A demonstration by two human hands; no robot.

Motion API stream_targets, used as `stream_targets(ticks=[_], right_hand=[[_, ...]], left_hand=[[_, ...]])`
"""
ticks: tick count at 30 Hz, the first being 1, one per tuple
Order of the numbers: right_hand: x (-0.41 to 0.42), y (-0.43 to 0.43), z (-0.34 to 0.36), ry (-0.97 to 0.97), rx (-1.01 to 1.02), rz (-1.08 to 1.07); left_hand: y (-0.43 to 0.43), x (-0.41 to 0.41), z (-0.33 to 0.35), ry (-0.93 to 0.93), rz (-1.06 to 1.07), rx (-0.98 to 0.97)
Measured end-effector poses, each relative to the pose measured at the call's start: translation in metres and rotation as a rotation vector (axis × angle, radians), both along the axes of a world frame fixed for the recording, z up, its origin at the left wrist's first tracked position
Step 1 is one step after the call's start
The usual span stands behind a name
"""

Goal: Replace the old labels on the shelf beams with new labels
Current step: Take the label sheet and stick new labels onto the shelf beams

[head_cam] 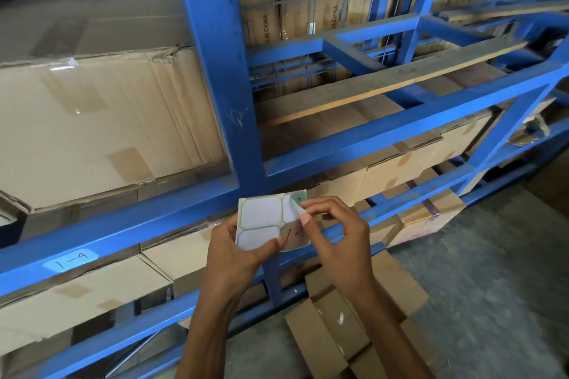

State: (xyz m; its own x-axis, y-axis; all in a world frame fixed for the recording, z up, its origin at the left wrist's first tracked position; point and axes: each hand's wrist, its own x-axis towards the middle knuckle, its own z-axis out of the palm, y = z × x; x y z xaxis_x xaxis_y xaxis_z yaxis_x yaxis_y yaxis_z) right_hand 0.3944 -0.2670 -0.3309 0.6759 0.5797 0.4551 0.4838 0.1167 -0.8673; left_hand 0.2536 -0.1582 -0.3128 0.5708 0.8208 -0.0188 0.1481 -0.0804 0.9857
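Nearest, at the bottom, flat pieces of cardboard (345, 326) lie on the gray floor (492, 301), to the right of the two bare arms.

Just past them, both hands hold a small sheet of labels (261, 221) in front of the blue shelf. The left hand (237, 252) grips the sheet's near left part, with its thumb pressed on the sheet's lower edge. The right hand (335, 234) pinches a corner of one label (294, 209) at the top right of the sheet between thumb and finger, and that corner curls up off the sheet. A red mark shows on the sheet's lower right part.

To the left, on the near shelf beam (123, 243), a pale label marked "1-4" (70, 259) is stuck flat.

Behind the beams sit brown boxes. A big box (107, 120) fills the left side above the beam. A thick blue post (221, 71) stands up in the middle. Farther right, a wooden board (385, 83) lies across the blue bars. Far back, more boxes stand behind wire mesh (308, 9).
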Motion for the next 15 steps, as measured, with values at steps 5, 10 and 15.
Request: stream_targets(ticks=[5,10,15], right_hand=[[0.014,-0.003,0.006,0.553,0.026,0.051],[0.039,-0.008,0.014,1.183,0.281,0.162],[0.060,-0.011,0.036,1.230,0.382,0.089]], left_hand=[[0.005,0.006,-0.005,-0.022,0.031,-0.083],[0.014,0.017,-0.004,-0.039,0.047,-0.157],[0.025,0.037,0.006,-0.068,0.029,-0.176]])
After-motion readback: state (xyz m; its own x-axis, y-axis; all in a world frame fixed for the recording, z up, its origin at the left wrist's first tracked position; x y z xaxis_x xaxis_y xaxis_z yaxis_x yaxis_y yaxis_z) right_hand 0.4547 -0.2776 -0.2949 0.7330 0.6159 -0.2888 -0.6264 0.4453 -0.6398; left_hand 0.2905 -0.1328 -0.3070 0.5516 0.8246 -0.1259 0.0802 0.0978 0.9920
